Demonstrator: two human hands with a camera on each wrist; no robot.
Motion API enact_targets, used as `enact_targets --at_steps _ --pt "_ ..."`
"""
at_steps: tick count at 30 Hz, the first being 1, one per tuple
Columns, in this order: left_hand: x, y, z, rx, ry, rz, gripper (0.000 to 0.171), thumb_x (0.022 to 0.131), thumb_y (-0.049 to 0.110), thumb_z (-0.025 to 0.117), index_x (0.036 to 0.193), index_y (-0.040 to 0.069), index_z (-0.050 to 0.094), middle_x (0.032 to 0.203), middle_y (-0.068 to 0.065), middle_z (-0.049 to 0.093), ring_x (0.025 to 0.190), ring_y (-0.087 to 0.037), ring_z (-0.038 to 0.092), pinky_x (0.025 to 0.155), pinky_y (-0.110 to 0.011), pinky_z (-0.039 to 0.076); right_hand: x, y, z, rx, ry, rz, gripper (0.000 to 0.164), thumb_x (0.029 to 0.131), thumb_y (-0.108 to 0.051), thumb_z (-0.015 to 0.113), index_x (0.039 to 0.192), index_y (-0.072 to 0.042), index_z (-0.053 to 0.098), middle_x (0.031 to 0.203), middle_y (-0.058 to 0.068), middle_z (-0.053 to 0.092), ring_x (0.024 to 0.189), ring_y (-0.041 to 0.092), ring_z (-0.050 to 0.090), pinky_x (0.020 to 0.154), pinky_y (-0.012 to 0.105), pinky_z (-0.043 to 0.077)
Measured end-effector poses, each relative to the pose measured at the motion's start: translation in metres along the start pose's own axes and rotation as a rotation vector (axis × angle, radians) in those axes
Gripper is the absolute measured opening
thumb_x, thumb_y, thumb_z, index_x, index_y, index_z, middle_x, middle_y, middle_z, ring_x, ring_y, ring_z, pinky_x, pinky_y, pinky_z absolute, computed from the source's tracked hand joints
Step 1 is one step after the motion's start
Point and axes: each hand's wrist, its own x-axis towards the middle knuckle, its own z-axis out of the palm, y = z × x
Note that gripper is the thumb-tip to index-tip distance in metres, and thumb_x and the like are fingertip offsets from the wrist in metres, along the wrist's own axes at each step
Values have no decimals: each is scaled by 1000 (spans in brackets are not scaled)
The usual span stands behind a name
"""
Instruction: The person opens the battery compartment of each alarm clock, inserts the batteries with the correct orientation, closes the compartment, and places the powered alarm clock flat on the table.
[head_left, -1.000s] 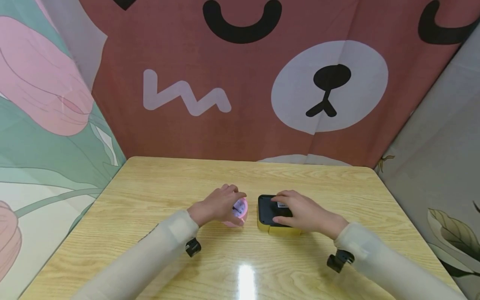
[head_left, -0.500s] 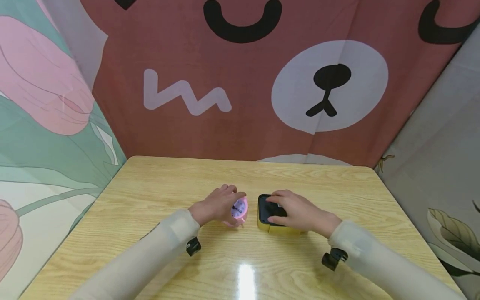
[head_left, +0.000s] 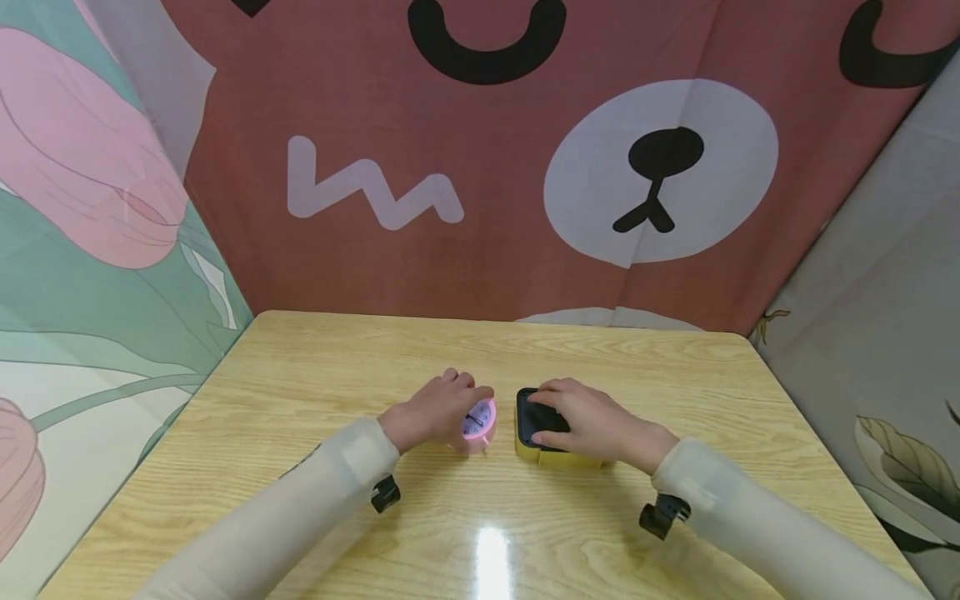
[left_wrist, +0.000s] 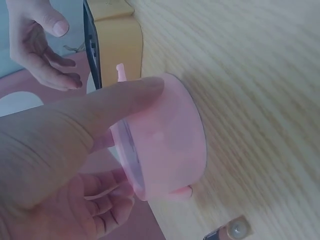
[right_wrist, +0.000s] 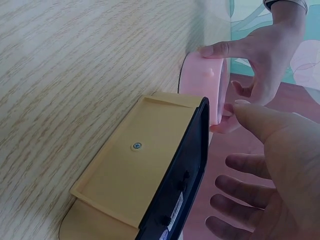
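Note:
On the wooden table stands a small pink alarm clock point(head_left: 480, 421) with its pale dial facing up. My left hand point(head_left: 437, 410) grips it between the thumb on one side and the fingers on the other, as the left wrist view also shows. To the right lies a yellow box-like thing point(right_wrist: 135, 150) with a black face point(head_left: 538, 421), a screw in its side and a white label. Over that black face hovers my right hand point(head_left: 600, 423), thumb and fingers spread and relaxed. In the right wrist view its fingers stand apart from the box.
A small cylinder resembling a battery point(left_wrist: 232, 231) lies on the table point(head_left: 360, 350) close to the clock in the left wrist view. Behind the table hangs a brown cloth point(head_left: 375, 267) with a bear face. Patterned cloths flank both sides.
My right hand has shifted a little left over the black face of the box. The clock stays in my left hand, its dial tipped slightly.

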Motion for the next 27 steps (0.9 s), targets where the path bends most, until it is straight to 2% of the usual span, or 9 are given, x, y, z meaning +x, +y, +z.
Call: enact_targets --at_steps 8,18,27 --pt "-4 -3 -1 -41 28 17 82 75 40 89 146 20 53 133 -9 59 113 -25 52 98 -40 51 1 -1 1 21 -10 8 60 93 -46 71 143 -13 58 145 12 56 132 30 54 102 51 52" --pt "-11 -11 4 -159 94 61 81 76 39 88 144 17 50 135 -10 59 118 -28 54 98 -42 52 1 -3 3 33 -9 0 61 94 -47 69 144 -14 58 147 13 55 135 31 53 106 52 49" --pt "-16 -22 2 -222 168 111 77 71 31 90 135 14 51 125 -11 63 109 -26 60 91 -40 53 2 -3 3 32 6 -39 60 95 -46 68 143 -12 58 146 14 55 136 32 52 107 52 48"
